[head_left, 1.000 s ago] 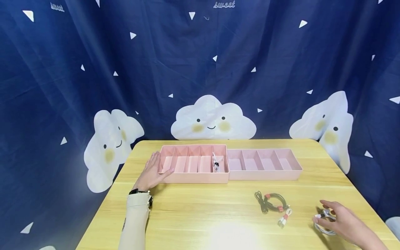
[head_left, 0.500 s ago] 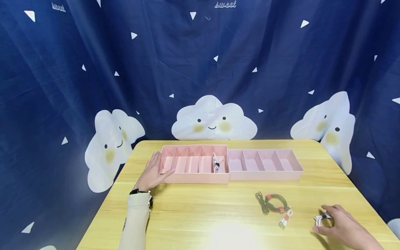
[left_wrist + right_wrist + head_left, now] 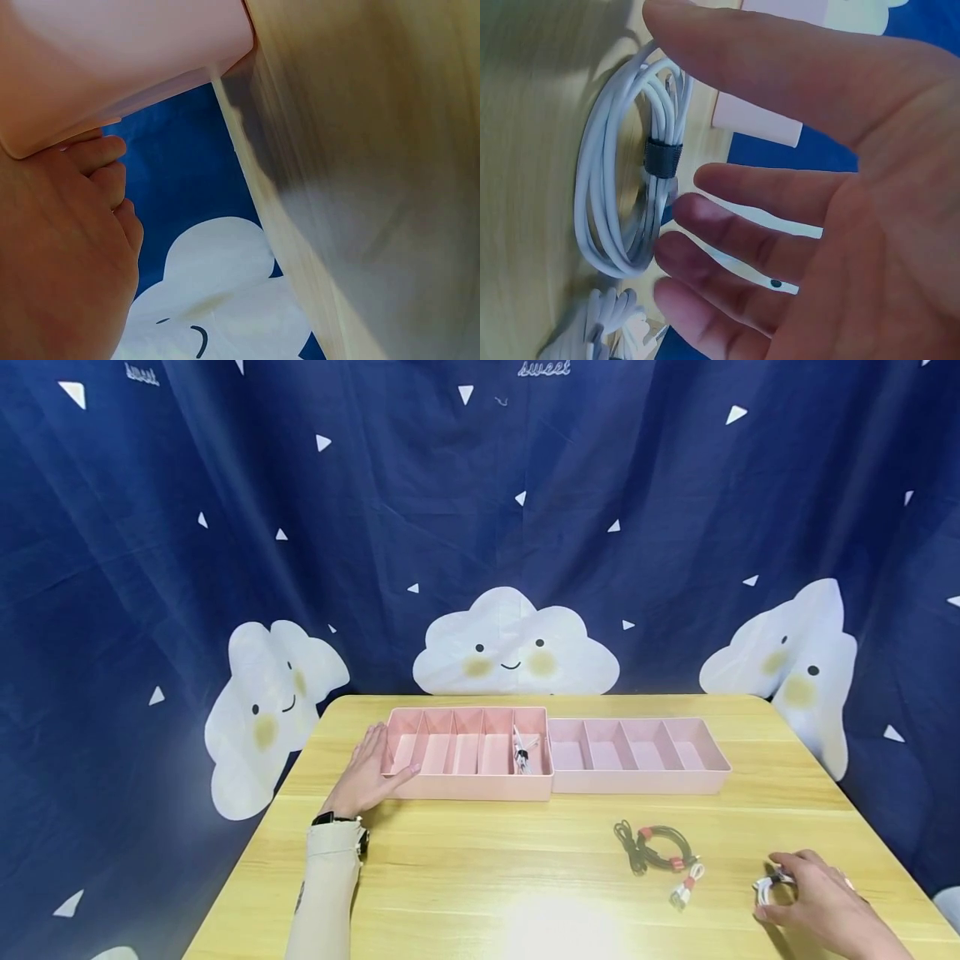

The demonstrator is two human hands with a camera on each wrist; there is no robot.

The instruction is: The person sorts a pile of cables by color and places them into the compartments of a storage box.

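My left hand [image 3: 365, 778] rests at the left end of a pink divided box [image 3: 468, 787], fingers along its side and thumb over the front rim. The left wrist view shows this hand [image 3: 67, 247] against the end of the box [image 3: 127, 52]. At the right of the table my right hand [image 3: 823, 902] is around a coiled white cable [image 3: 767, 888], thumb on one side and fingers on the other. In the right wrist view, thumb and fingertips of the hand [image 3: 802, 180] meet the coil [image 3: 600, 180], which has a black strap [image 3: 662, 157].
A paler pink divided box [image 3: 637, 782] adjoins the first. The first box's rightmost compartment holds a strapped white cable [image 3: 522, 756]. Black cables [image 3: 663, 852] and a small white cable [image 3: 687, 887] lie nearby. More white cable [image 3: 607, 322] shows below the coil.
My right hand has come down over the coiled white cable, and its thumb and fingers have drawn in around it. The left hand has stayed on the box.
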